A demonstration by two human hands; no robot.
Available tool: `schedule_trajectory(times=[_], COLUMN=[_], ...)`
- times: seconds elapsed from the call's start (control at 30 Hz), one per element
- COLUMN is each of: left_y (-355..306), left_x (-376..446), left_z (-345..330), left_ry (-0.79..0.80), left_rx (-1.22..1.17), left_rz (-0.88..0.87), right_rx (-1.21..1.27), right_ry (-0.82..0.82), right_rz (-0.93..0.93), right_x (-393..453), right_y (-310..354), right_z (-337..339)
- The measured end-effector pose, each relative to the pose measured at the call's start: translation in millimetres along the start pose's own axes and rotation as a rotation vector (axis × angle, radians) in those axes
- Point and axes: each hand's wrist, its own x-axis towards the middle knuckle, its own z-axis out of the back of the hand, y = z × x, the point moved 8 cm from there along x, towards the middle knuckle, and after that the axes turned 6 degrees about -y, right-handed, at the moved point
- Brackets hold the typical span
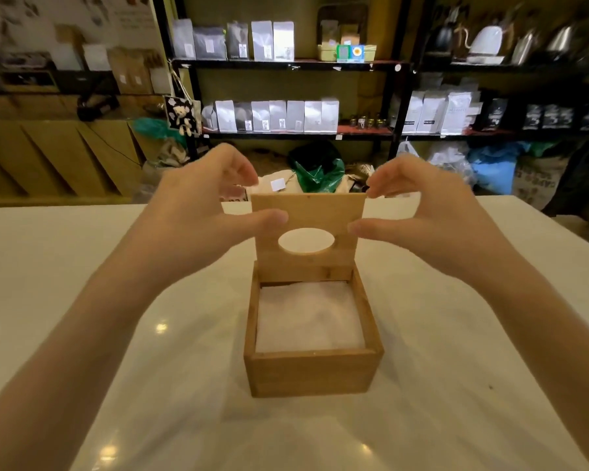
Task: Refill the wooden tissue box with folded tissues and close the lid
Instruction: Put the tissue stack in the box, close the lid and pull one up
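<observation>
Both my hands, left (198,212) & right (432,215), pinch upright oval-holed wooden lid (308,232) at 12 o'clock; white folded tissues (308,317) may snag if dropped fast.

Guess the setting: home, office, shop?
Probably a coffee shop or roastery. Black metal shelves carry rows of white and grey stand-up pouches, gooseneck kettles sit on the upper right shelf, and sacks are piled on the floor behind the white counter.
</observation>
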Motion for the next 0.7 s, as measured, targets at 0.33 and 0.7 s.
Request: schedule_trajectory(times=[0.33,0.7], left_y=[4,-4], left_x=[-1,-24], left_z=[-35,-23], left_ry=[-0.096,-0.233], left_rx=[0.257,0.258], left_rz=[-0.276,-0.363], right_rx=[-0.212,-0.248], right_ry=[-0.044,-0.130], right_rz=[0.213,0.361], right_x=[-4,-23], right_y=[8,16], right_z=[-27,-18])
